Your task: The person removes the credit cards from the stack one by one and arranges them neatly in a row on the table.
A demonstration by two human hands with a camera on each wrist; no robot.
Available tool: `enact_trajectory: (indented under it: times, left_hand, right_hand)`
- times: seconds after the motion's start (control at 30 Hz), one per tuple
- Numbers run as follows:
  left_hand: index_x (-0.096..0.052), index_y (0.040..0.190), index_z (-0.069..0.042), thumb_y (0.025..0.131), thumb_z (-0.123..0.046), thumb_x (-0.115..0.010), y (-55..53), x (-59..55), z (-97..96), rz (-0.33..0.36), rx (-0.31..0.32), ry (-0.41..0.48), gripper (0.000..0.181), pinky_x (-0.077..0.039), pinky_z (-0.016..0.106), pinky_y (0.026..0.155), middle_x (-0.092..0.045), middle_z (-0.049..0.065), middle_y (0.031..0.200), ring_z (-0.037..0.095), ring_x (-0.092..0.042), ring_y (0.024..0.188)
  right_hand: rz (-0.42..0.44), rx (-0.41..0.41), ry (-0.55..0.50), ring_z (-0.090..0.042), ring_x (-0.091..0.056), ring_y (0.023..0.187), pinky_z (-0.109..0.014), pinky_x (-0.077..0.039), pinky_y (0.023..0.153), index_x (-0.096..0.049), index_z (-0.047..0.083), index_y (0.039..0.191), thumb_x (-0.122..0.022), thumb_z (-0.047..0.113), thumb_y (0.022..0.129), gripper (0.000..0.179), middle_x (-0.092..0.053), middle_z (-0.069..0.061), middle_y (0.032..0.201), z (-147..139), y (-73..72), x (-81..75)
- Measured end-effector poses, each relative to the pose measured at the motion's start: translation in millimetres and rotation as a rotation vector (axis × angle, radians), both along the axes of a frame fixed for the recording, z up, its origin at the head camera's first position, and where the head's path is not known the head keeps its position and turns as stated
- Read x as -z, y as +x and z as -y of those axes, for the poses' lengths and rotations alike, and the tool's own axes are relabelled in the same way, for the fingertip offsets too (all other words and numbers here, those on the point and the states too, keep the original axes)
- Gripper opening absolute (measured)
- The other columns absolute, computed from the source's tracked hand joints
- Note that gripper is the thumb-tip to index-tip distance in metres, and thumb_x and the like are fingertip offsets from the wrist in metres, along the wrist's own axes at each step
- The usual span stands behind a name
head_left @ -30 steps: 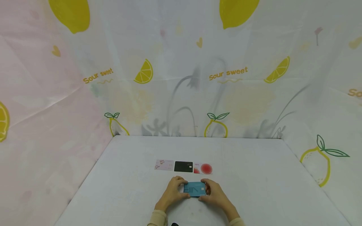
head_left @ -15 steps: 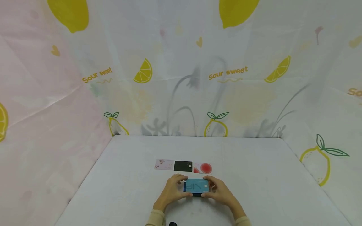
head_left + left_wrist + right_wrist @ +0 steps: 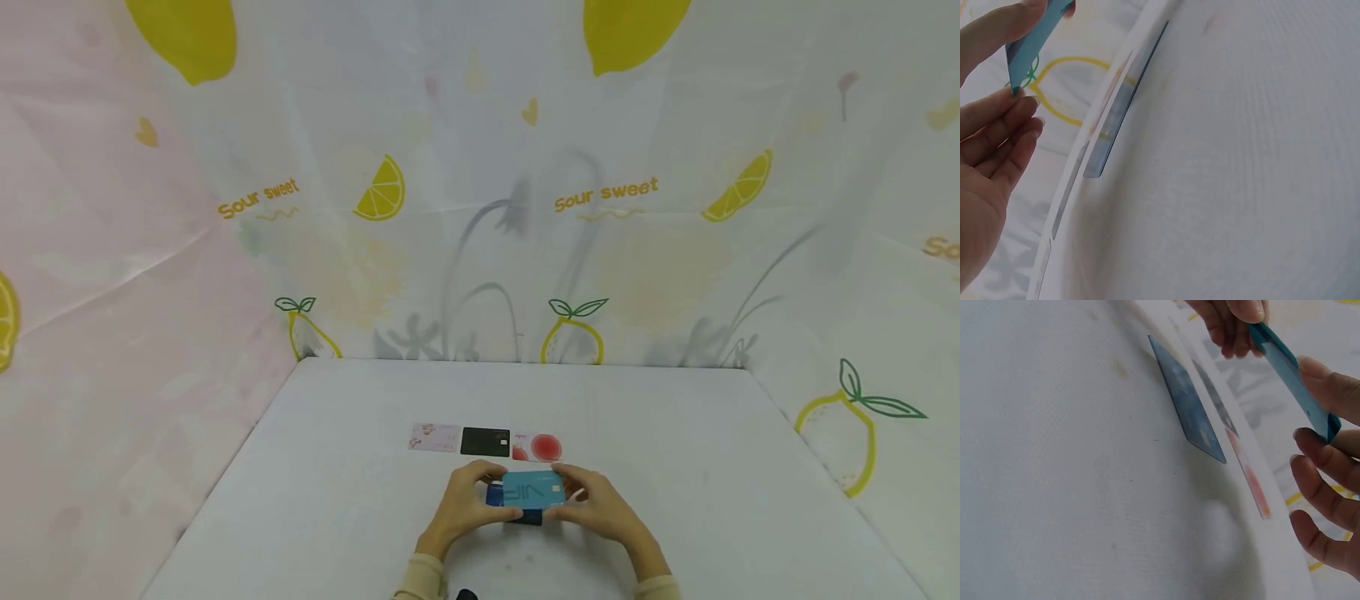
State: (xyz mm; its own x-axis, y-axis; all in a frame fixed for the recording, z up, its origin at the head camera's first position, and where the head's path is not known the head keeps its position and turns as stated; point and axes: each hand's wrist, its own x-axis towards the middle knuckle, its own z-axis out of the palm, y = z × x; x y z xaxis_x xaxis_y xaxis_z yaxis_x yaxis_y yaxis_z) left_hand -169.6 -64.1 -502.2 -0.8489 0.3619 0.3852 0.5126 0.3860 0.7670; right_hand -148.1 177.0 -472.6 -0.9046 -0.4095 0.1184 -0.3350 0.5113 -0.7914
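Note:
Both hands hold a light blue card raised above the table, one at each short end. My left hand pinches its left end between thumb and fingers; my right hand pinches its right end. In the right wrist view the blue card looks slightly bowed between the two hands. Below it a dark blue card lies flat on the table, partly covered by the raised card in the head view. The left wrist view shows this dark blue card on the white surface, apart from the fingers.
Farther back lies a row of cards: a pale pink floral card, a black card and a white card with red circles. The white table meets a lemon-print cloth at the back and sides.
The light blue card has lifted off the dark blue card and shifted right, uncovering more of it. Both hands have moved up and rightward with it. The back row stays put.

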Motion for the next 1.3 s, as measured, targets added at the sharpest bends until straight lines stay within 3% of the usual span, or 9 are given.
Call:
enact_trajectory:
  times: [0.13,0.43,0.8,1.3]
  left_hand:
    - [-0.067,0.100,-0.005,0.064,-0.031,-0.086,0.0,-1.1,-4.0,-0.015,-0.009,0.027,0.049,-0.052,0.031,0.078,-0.068,0.003,0.096,0.020,-0.062,0.085]
    - [-0.066,0.105,-0.004,0.066,-0.030,-0.085,-0.9,-7.7,-10.2,0.009,0.012,0.023,0.050,-0.052,0.033,0.081,-0.067,0.005,0.101,0.024,-0.062,0.090]
    - [-0.065,0.103,-0.002,0.062,-0.023,-0.088,-8.9,-13.0,-22.1,-0.061,0.029,0.032,0.051,-0.052,0.036,0.079,-0.067,0.006,0.099,0.026,-0.063,0.088]
    - [-0.066,0.103,-0.001,0.063,-0.023,-0.088,-18.9,-20.2,-41.2,-0.045,0.084,0.047,0.051,-0.050,0.041,0.080,-0.067,0.008,0.098,0.031,-0.061,0.090]
  right_hand:
    - [-0.035,-0.015,-0.012,-0.013,-0.057,0.082,-0.028,-0.051,0.072,-0.050,-0.013,0.127,-0.075,0.021,0.080,0.062,-0.064,-0.009,0.096,-3.1,0.6,-4.7]
    - [-0.063,0.047,-0.028,-0.013,-0.059,0.083,-0.032,-0.052,0.072,-0.052,-0.014,0.124,-0.076,0.022,0.079,0.062,-0.066,-0.013,0.100,-8.1,2.1,-6.0]
    - [-0.078,0.036,-0.001,-0.027,-0.062,0.090,-0.033,-0.052,0.075,-0.050,-0.015,0.125,-0.074,0.021,0.081,0.062,-0.064,-0.021,0.109,-22.0,-0.7,-14.5]
    - [-0.098,0.083,0.033,-0.031,-0.063,0.092,-0.032,-0.052,0.075,-0.052,-0.013,0.124,-0.075,0.022,0.079,0.061,-0.063,-0.024,0.111,-41.6,-3.5,-21.6]
